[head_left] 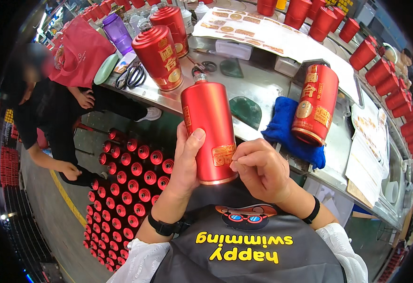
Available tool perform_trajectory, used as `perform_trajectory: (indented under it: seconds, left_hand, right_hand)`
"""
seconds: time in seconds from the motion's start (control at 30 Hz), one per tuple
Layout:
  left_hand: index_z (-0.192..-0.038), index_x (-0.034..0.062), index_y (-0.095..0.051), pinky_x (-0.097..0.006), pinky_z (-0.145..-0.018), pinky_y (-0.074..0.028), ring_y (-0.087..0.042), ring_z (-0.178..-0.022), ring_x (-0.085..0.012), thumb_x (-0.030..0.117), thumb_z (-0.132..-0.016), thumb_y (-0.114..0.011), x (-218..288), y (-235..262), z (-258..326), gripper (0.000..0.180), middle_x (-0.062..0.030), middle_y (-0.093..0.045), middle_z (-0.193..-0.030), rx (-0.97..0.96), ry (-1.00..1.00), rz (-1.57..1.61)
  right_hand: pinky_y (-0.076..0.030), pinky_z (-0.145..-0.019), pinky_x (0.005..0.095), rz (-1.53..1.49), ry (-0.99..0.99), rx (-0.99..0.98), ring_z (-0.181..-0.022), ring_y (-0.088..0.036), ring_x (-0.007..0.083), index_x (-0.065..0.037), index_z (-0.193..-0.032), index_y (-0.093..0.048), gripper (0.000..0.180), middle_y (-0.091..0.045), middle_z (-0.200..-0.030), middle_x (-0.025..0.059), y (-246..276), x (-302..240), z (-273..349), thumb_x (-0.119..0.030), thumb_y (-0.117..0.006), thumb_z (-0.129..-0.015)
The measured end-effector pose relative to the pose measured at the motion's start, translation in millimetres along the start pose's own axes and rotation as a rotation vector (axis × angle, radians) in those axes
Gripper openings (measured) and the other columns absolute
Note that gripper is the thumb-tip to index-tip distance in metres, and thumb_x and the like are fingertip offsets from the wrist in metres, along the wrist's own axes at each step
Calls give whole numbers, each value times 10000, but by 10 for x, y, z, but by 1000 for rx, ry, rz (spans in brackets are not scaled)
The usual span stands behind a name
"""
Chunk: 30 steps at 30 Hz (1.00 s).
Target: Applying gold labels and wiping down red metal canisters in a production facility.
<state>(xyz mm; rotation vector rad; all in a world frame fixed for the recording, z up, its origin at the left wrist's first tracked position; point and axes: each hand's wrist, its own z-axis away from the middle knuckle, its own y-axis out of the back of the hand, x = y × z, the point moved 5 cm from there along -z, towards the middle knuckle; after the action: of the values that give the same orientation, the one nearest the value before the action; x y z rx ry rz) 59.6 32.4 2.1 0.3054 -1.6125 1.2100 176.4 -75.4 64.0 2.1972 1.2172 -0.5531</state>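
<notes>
My left hand [187, 158] is wrapped round a red bottle [209, 115] with a dark-tipped clear neck, held tilted over my lap. A gold label [223, 154] sits low on its side. My right hand [263, 170] has thumb and forefinger pinched together at that label's right edge; whatever may be between them is too small to make out. To the right, another red bottle [316, 104] with gold labels lies on a blue cloth [282, 129]. Two more red bottles, a nearer one [158, 56] and a farther one [170, 26], stand on the metal bench beyond.
Black-handled scissors [131, 76] lie on the metal bench [258, 85], near a purple bottle [117, 33]. Label sheets [253, 30] cover its far side. Rows of red bottles [131, 179] stand below left. A person [51, 113] sits at the left.
</notes>
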Motion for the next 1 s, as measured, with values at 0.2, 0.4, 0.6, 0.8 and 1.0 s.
perform_trajectory:
  seconds: [0.2,0.4,0.6,0.8,1.0]
  left_hand:
    - [-1274,33,-329,-346,-870,-510,-569,-1032,-196,328,-915,-589,-15,11,3,532,-141,-495,-1181,4,7,1]
    - [-1264,33,-340,-343,-867,-510,-574,-1019,-193,335,-914,-588,-27,31,-51,524,-138,-505,-1164,18,21,8]
    - [-1267,32,-342,-342,-872,-506,-571,-1021,-191,338,-916,-583,-26,40,-58,524,-136,-504,-1165,25,18,-3]
    - [-1275,29,-339,-342,-880,-500,-564,-1034,-188,331,-920,-581,-34,61,-95,525,-134,-499,-1177,16,7,-6]
    - [-1279,30,-338,-340,-881,-500,-563,-1035,-185,320,-919,-589,-43,71,-84,526,-133,-500,-1183,19,3,-14]
  right_hand:
    - [-514,-624,302,12,1,9,-717,-614,241,-2,-930,-547,216,-613,-890,137,-12,18,6,112,-649,-777]
    - [-513,-620,294,-45,-54,7,-705,-611,223,1,-927,-540,217,-608,-891,137,-10,80,-5,121,-636,-774]
    - [-511,-622,297,-37,-32,5,-707,-610,229,6,-927,-535,216,-606,-888,139,-14,88,-15,123,-633,-773]
    - [-510,-627,301,-44,-39,7,-715,-610,243,4,-928,-532,223,-607,-883,140,-30,134,-17,122,-635,-770]
    - [-508,-628,300,7,-10,-28,-720,-609,251,1,-933,-533,227,-608,-882,137,-33,116,-29,116,-645,-773]
